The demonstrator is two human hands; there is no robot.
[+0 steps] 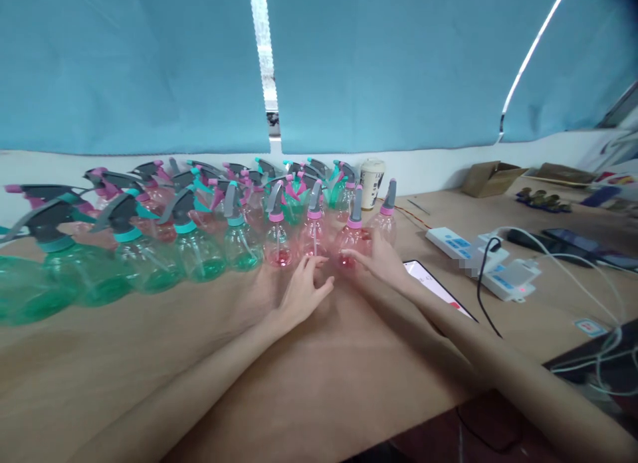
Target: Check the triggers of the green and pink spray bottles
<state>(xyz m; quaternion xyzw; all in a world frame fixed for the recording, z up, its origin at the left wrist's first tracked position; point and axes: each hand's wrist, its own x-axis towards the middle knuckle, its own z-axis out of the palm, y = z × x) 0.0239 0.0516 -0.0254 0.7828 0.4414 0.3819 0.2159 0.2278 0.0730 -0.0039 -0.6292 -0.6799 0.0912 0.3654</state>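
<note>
**Left hand (304,293) and right hand (376,258) at the plastic spray bottles (278,245)**

From here I count nine spray bottles in the front row: five with teal liquid and teal collars, then four with pink liquid and pink collars. More stand packed behind them, too overlapped for me to count. Each has a smooth, rounded, clear body and a grey-and-coloured trigger head.

The right hand's curved fingers lie against the lower body of one pink-collared bottle (353,245), the third pink one along, but I cannot tell whether they grip it. The left hand is half open and holds nothing, its fingertips just beside the base of the pink bottles.

All the bottles stand upright on a tan tabletop (323,376). Just right of the hands lies a flat smartphone (433,287) with a lit screen, beside two white power strips (458,245) and pale cables (568,277). A printed paper cup (371,184) stands behind the bottles. Farther right sits an open cardboard box (491,179), and blue curtains (124,64) hang behind everything.
</note>
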